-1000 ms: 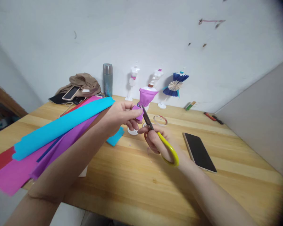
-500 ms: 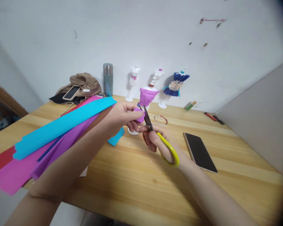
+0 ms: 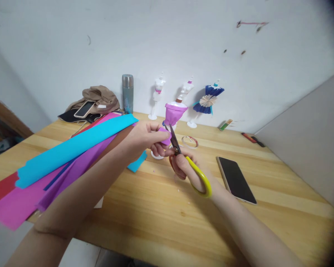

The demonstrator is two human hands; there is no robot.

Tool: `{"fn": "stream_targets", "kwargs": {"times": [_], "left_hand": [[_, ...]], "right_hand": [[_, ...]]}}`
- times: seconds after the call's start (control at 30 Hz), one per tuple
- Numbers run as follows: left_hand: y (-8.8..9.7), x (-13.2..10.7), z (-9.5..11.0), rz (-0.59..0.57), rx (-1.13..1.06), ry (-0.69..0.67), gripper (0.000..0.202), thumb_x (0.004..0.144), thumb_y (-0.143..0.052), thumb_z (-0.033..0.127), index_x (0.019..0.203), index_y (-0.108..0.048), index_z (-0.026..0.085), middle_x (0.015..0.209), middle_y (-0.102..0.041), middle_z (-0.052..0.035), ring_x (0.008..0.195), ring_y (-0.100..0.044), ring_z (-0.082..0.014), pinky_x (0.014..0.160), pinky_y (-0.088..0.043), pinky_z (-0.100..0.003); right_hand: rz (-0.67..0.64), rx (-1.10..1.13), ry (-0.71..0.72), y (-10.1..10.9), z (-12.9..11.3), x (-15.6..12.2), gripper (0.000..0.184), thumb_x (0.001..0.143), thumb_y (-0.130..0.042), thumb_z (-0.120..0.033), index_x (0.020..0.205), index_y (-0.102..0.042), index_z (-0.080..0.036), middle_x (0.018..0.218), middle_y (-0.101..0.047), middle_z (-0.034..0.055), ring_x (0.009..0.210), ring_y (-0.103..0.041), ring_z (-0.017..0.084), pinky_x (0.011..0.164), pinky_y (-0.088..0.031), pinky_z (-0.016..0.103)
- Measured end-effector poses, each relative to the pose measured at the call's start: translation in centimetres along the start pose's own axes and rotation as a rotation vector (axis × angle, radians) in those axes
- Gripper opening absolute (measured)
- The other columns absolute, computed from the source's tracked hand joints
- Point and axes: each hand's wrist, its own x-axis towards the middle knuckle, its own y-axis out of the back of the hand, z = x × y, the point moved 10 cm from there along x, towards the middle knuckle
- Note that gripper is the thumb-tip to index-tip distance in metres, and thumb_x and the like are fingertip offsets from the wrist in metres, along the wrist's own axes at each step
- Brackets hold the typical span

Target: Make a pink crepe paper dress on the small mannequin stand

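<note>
Between the thumb and fingers of my left hand point(image 3: 149, 138) is a small folded piece of purple paper point(image 3: 164, 136). My right hand point(image 3: 187, 167) has its fingers through the yellow handles of a pair of scissors point(image 3: 200, 176). The dark blades are parted and point up and away, at the right edge of the purple piece. Just behind the hands stands a small white mannequin point(image 3: 180, 99) wrapped in purple paper point(image 3: 174, 113), its lower part mostly hidden. A blue paper piece point(image 3: 137, 161) lies beneath my left hand.
Long coloured paper strips point(image 3: 72, 146) lie under and beside my left arm. Several mannequins point(image 3: 208, 101), one in dark blue, and a flask point(image 3: 127, 92) stand by the wall. A tape roll point(image 3: 189, 142) and a phone point(image 3: 236, 180) lie to the right.
Almost nothing differs. The view has shifted very slightly; both hands, the purple piece and the parted scissors keep the same pose.
</note>
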Motion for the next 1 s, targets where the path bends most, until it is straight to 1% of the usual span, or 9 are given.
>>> {"fn": "stream_targets", "kwargs": {"times": [0.1, 0.27, 0.37, 0.47, 0.53, 0.6, 0.7, 0.8, 1.0], "left_hand": [[-0.04, 0.11, -0.13, -0.015, -0.004, -0.003, 0.02, 0.08, -0.066, 0.016, 0.06, -0.064, 0.015, 0.051, -0.064, -0.0022, 0.046, -0.064, -0.0119, 0.042, -0.047, -0.017], [0.07, 0.15, -0.35, -0.023, 0.005, 0.003, 0.019, 0.079, -0.069, 0.018, 0.062, -0.064, 0.015, 0.052, -0.063, -0.0014, 0.047, -0.063, -0.0107, 0.045, -0.047, -0.017], [0.01, 0.08, -0.35, -0.037, 0.01, 0.008, 0.019, 0.08, -0.07, 0.02, 0.063, -0.064, 0.015, 0.052, -0.063, -0.0014, 0.048, -0.063, -0.0109, 0.046, -0.048, -0.017], [0.04, 0.01, -0.3, -0.039, 0.011, 0.004, 0.018, 0.08, -0.07, 0.02, 0.063, -0.064, 0.015, 0.056, -0.066, -0.0024, 0.049, -0.064, -0.0106, 0.045, -0.047, -0.017], [0.12, -0.02, -0.32, -0.035, 0.013, 0.006, 0.018, 0.079, -0.07, 0.02, 0.063, -0.064, 0.015, 0.057, -0.067, -0.0029, 0.049, -0.064, -0.0105, 0.045, -0.047, -0.017], [0.15, -0.05, -0.29, -0.036, 0.011, 0.005, 0.017, 0.079, -0.069, 0.02, 0.063, -0.064, 0.015, 0.057, -0.066, -0.0028, 0.049, -0.064, -0.0108, 0.045, -0.047, -0.017], [0.11, -0.08, -0.11, -0.045, 0.007, -0.006, 0.017, 0.078, -0.069, 0.021, 0.063, -0.065, 0.015, 0.055, -0.065, -0.0025, 0.049, -0.065, -0.0116, 0.045, -0.048, -0.018], [0.1, -0.11, -0.04, -0.048, 0.018, -0.002, 0.016, 0.077, -0.069, 0.02, 0.062, -0.065, 0.015, 0.055, -0.065, -0.0025, 0.049, -0.064, -0.0117, 0.045, -0.047, -0.018], [0.15, -0.14, 0.0, -0.038, 0.041, 0.008, 0.018, 0.078, -0.067, 0.019, 0.061, -0.064, 0.015, 0.053, -0.064, -0.0025, 0.05, -0.065, -0.0124, 0.047, -0.05, -0.019]], "right_hand": [[-0.001, 0.023, -0.01, 0.01, -0.17, -0.06, 0.065, 0.091, -0.053, -0.079, 0.103, -0.075, -0.019, 0.055, -0.05, -0.0027, 0.052, -0.051, 0.016, 0.049, -0.041, 0.029], [-0.009, 0.029, -0.023, 0.06, -0.35, -0.06, 0.067, 0.09, -0.054, -0.081, 0.101, -0.075, -0.019, 0.056, -0.051, -0.0019, 0.053, -0.051, 0.016, 0.048, -0.041, 0.029], [-0.008, 0.041, -0.026, 0.01, -0.38, -0.13, 0.067, 0.089, -0.055, -0.081, 0.099, -0.075, -0.019, 0.055, -0.048, -0.0029, 0.051, -0.048, 0.015, 0.046, -0.038, 0.028], [-0.005, 0.057, -0.032, -0.08, -0.42, -0.27, 0.067, 0.09, -0.054, -0.082, 0.097, -0.074, -0.018, 0.054, -0.042, -0.0053, 0.047, -0.04, 0.012, 0.044, -0.035, 0.027], [-0.014, 0.059, -0.044, -0.21, -0.39, -0.38, 0.067, 0.091, -0.053, -0.081, 0.097, -0.073, -0.018, 0.054, -0.039, -0.0067, 0.046, -0.036, 0.011, 0.044, -0.034, 0.026], [-0.027, 0.061, -0.054, -0.33, -0.39, -0.45, 0.065, 0.092, -0.053, -0.08, 0.098, -0.073, -0.018, 0.054, -0.037, -0.0072, 0.046, -0.034, 0.011, 0.045, -0.035, 0.027], [-0.029, 0.069, -0.05, -0.29, -0.47, -0.47, 0.063, 0.092, -0.054, -0.078, 0.097, -0.074, -0.019, 0.054, -0.037, -0.0068, 0.047, -0.036, 0.012, 0.046, -0.034, 0.027], [-0.019, 0.064, -0.04, -0.15, -0.49, -0.45, 0.061, 0.092, -0.055, -0.077, 0.096, -0.074, -0.02, 0.054, -0.04, -0.0053, 0.049, -0.041, 0.014, 0.046, -0.035, 0.028], [-0.013, 0.056, -0.042, -0.15, -0.43, -0.44, 0.062, 0.092, -0.054, -0.078, 0.094, -0.075, -0.02, 0.056, -0.044, -0.0033, 0.052, -0.046, 0.015, 0.046, -0.035, 0.028]]}}
